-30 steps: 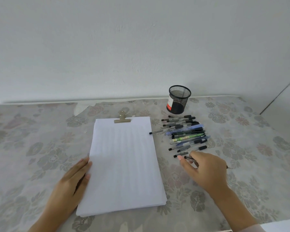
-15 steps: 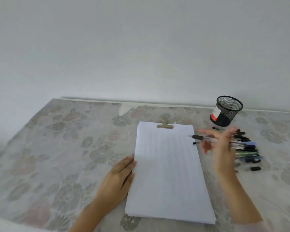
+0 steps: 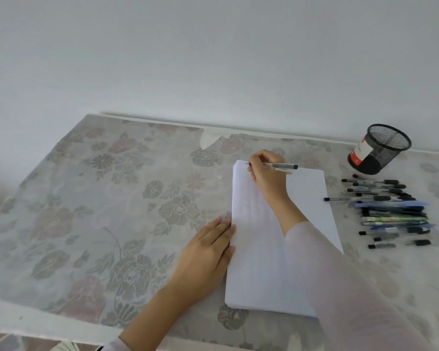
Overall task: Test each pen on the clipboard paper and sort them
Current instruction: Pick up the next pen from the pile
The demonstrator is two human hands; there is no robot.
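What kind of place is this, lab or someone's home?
Probably a home table, not a lab: a floral table cover against a bare white wall, with a mesh pen cup and loose pens beside the clipboard paper.

**Two arms in pale long sleeves**

A loose, pale pinkish-white right sleeve point(image 3: 340, 287) comes in from five o'clock and ends short of the bare right hand point(image 3: 266, 176). At six o'clock is a sliver of matching left sleeve point(image 3: 112, 345), then a bare forearm and left hand point(image 3: 205, 252).
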